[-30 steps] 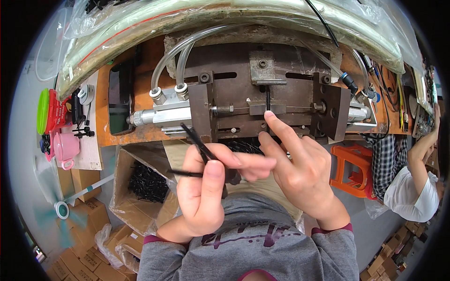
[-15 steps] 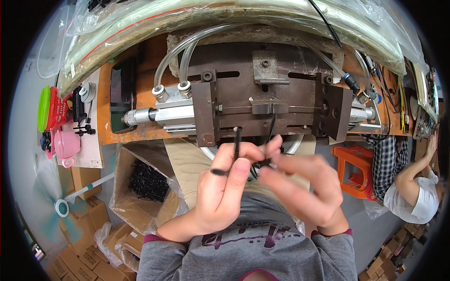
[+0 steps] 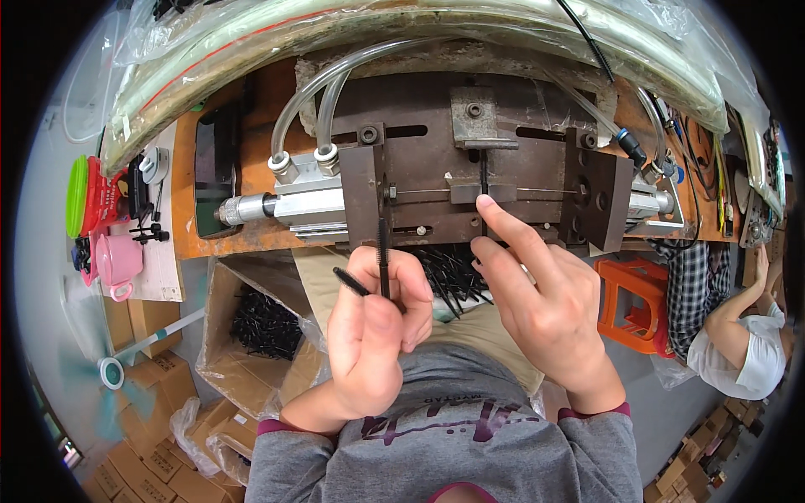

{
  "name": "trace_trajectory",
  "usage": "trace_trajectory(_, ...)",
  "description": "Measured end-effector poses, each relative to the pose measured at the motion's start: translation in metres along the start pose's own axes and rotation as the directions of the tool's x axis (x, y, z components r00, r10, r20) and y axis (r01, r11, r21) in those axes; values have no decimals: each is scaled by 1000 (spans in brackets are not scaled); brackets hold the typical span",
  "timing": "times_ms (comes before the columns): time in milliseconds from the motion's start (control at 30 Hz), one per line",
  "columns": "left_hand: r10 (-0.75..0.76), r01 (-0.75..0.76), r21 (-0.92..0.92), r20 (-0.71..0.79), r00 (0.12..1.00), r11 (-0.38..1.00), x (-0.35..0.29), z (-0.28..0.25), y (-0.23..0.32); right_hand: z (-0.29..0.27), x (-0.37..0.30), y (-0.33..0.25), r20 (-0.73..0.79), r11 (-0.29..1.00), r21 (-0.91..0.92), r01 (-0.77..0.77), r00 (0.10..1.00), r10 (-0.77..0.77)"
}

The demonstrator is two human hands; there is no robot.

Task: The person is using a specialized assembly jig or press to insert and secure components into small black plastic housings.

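While I have the right hand (image 3: pixel 549 306) over the brown metal fixture (image 3: pixel 428 155), its index fingertip rests on a slim black rod (image 3: pixel 484 172) lying across the small grey block (image 3: pixel 463 194). That block sits mid-fixture, toward the front edge of the desk (image 3: pixel 267 109), and the rod points away from me, its far end close to the bolted bracket (image 3: pixel 473 126). A thin wire (image 3: pixel 419 192) runs sideways from the block toward both end plates. I read this step as seating the rod in the block and lining it up.

The left hand (image 3: pixel 369 344) has its fingers closed on two black bristled rods (image 3: pixel 383 243), below the front edge and left of the block. On the right, the index finger is stretched out; I cannot tell whether the curled fingers beneath it grip anything. More dark rods (image 3: pixel 449 272) lie heaped just under the desk's front edge.

As I judge it, the next move calls for light, steady fingertip pressure along the rod's line, the spares held well aside, and my fingertip drawn clear of the block once the rod sits straight.
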State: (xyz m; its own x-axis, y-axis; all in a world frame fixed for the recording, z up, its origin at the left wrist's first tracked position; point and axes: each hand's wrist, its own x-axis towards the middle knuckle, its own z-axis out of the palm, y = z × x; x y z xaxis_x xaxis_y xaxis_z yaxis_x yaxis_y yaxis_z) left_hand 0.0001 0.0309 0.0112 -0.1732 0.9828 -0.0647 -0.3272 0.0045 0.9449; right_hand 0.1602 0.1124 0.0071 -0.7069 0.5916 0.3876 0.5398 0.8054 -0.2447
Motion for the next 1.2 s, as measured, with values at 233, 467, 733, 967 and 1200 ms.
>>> trace_trajectory(233, -36, 36, -20, -5, 999, 999, -2, 1, -2, 0, 0, 1, -49, 994, 108, -11, 999, 16)
trace_trajectory(467, -240, 199, 205, 200, 950, 958, -3, 8, -2, -18, -4, -23, -128, 920, 329, 214, 975, -181)
trace_trajectory(733, -142, 117, 177, 137, 980, 977, -2, 4, 2, -12, -10, -5, -99, 939, 341, -46, 991, 85)
trace_trajectory(967, -96, 109, -40, 239, 966, 993, -3, -1, 12, -2, -2, -2, 28, 998, 60, -25, 999, 23)
trace_trajectory(1200, 54, -68, 118, 112, 992, 991, -3, -9, 22, -10, 6, -5, 75, 999, -33, 4, 997, -1)
